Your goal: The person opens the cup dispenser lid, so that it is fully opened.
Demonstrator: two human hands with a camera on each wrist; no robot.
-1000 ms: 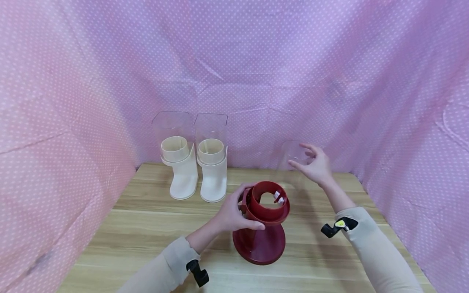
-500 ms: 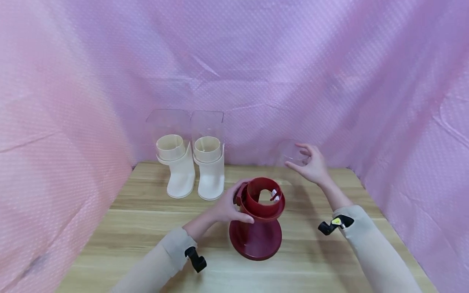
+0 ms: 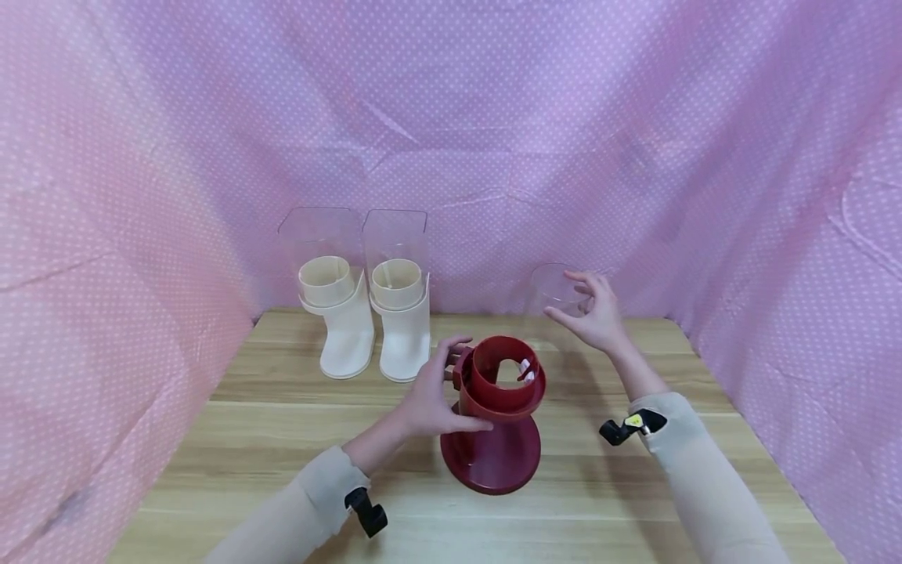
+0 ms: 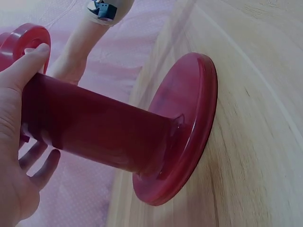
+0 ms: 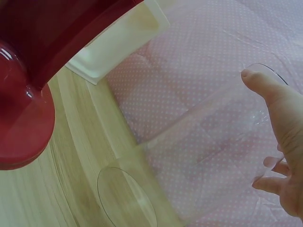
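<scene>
Red and upright, the stand (image 3: pixel 503 413) is held by the left hand (image 3: pixel 428 403). One clear tube (image 5: pixel 201 146) is gripped by the right hand (image 3: pixel 599 317).

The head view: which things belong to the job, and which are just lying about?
Seemingly in the job:
red stand, left hand at it
clear tube, held by the right hand

Seemingly just standing by, untouched:
two cream stands
clear pieces at their tops

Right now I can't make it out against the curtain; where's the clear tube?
In the head view, the clear tube is right of centre, held in the right hand, beyond and right of the red stand.
</scene>
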